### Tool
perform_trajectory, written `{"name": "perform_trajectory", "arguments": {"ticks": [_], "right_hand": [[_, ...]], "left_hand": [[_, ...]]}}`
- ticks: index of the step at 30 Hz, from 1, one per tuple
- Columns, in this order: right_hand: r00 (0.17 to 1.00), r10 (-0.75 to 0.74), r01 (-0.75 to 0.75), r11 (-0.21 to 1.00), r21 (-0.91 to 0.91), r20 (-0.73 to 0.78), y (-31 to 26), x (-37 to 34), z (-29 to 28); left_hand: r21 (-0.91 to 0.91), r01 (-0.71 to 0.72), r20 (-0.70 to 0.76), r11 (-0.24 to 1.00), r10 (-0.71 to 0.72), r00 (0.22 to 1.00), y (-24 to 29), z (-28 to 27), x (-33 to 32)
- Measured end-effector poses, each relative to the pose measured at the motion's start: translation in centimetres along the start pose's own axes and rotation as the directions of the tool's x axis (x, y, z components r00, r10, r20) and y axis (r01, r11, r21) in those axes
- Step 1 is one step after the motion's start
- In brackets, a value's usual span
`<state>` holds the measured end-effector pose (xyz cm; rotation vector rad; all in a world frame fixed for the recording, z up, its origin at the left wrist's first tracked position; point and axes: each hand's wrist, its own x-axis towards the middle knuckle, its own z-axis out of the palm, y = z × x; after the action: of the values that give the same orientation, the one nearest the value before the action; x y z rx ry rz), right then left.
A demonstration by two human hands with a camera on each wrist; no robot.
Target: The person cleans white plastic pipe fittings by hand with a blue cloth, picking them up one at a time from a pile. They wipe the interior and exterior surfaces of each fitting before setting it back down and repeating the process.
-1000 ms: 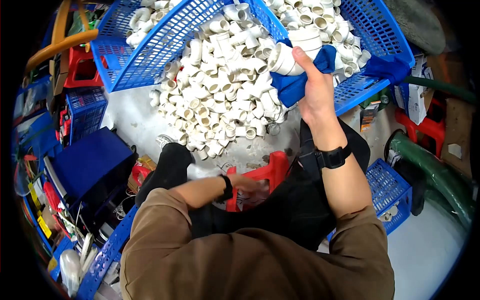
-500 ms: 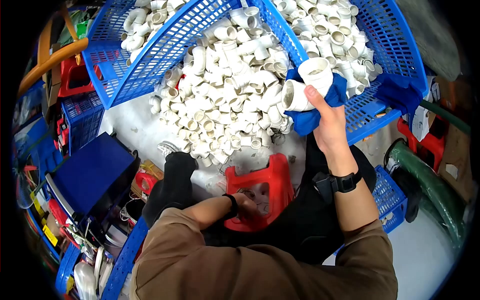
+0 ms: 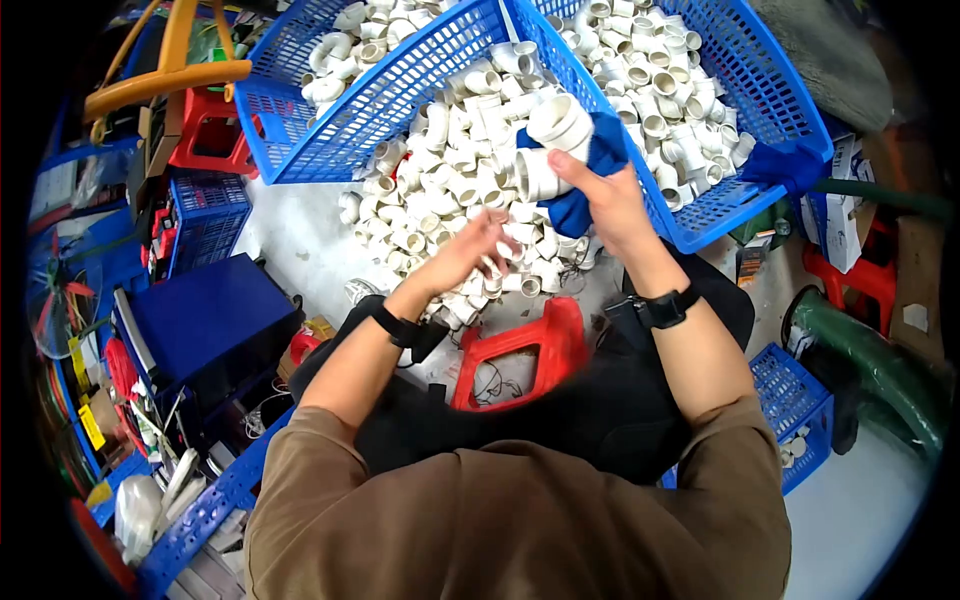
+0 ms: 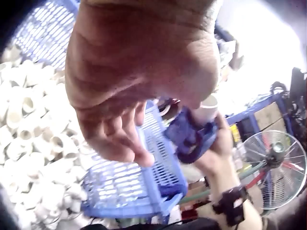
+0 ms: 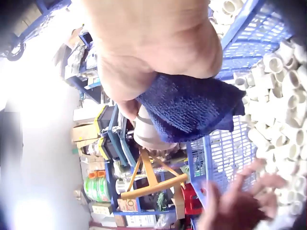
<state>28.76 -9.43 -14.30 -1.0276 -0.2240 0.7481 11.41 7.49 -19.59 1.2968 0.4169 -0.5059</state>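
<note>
A red stool stands on the floor; a dark-blue box sits toward the floor's left edge; a green wrapped roll lies toward its right; a caged fan shows in the left wrist view.

We see a white, bent pipe fitting held aloft before the right part of the white heap, one end pointing left, a crumpled blue cloth against it.
</note>
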Motion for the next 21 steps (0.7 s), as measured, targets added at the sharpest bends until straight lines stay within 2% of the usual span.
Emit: {"name": "perform_trajectory", "arguments": {"ticks": [2,4,6,7,8,9,10,11,13,14,15,16,17,18,20,21], "right_hand": [[0.998,0.057,-0.057,0.998,0.028,-0.023,0.0,-2.0,1.8],[0.992,0.083,-0.093,0.99,0.103,0.097,0.6,-3.5,3.0],[0.993,0.073,-0.086,0.985,0.148,0.096,0.5,-5.3,4.5],[0.988,0.092,-0.113,0.979,0.172,0.126,0.2,-5.8,4.6],[0.989,0.083,-0.105,0.977,0.185,0.126,0.1,-6.3,4.7],[0.989,0.086,-0.108,0.975,0.196,0.117,-0.2,-6.6,5.2],[0.99,0.096,-0.116,0.971,0.21,0.103,-0.4,-7.0,5.5],[0.98,0.161,-0.177,0.973,0.149,0.115,-0.1,-7.1,5.0],[0.987,0.143,-0.15,0.983,0.11,0.066,0.7,-7.4,5.0],[0.991,0.126,-0.129,0.989,0.069,0.045,1.1,-7.4,5.0],[1.0,-0.003,0.002,0.999,0.046,0.018,1.1,-7.7,5.5],[0.994,-0.064,0.08,0.977,-0.196,0.089,1.9,-7.6,4.8],[0.978,-0.173,0.197,0.948,-0.25,0.116,2.3,-8.2,4.5],[0.949,-0.279,0.311,0.902,-0.301,0.145,1.9,-9.0,4.7],[0.806,-0.488,0.592,0.659,-0.463,0.335,2.2,-9.3,4.6],[0.803,-0.506,0.595,0.644,-0.482,0.314,2.2,-9.5,4.5]], "left_hand": [[0.146,-0.212,-0.121,0.966,0.23,0.966,5.5,1.9,-2.8],[0.325,-0.276,-0.239,0.904,0.361,0.901,8.1,4.7,-4.7],[0.517,-0.219,-0.368,0.827,0.446,0.816,8.3,6.4,-5.9],[0.559,-0.216,-0.424,0.8,0.5,0.755,8.2,7.3,-6.4],[0.654,-0.15,-0.487,0.741,0.565,0.666,8.1,8.3,-7.0],[0.687,-0.11,-0.511,0.718,0.585,0.63,7.9,8.8,-7.2],[0.713,-0.064,-0.532,0.698,0.598,0.599,7.7,9.2,-7.4],[0.712,-0.063,-0.535,0.699,0.598,0.597,7.4,9.7,-7.5],[0.808,-0.06,-0.454,0.586,0.685,0.569,7.8,10.5,-7.6],[0.812,-0.06,-0.453,0.58,0.693,0.561,7.9,10.5,-7.2],[0.818,-0.004,-0.486,0.575,0.694,0.531,8.0,10.5,-6.9],[0.819,0.052,-0.517,0.572,0.694,0.501,8.1,10.5,-6.7],[0.817,0.114,-0.535,0.566,0.669,0.516,8.2,10.4,-6.4],[0.82,0.115,-0.532,0.561,0.671,0.517,8.8,10.2,-6.2],[0.885,0.348,-0.464,0.308,0.609,0.643,9.7,10.4,-5.6],[0.903,0.315,-0.428,0.292,0.669,0.608,9.9,10.7,-5.5]]}}
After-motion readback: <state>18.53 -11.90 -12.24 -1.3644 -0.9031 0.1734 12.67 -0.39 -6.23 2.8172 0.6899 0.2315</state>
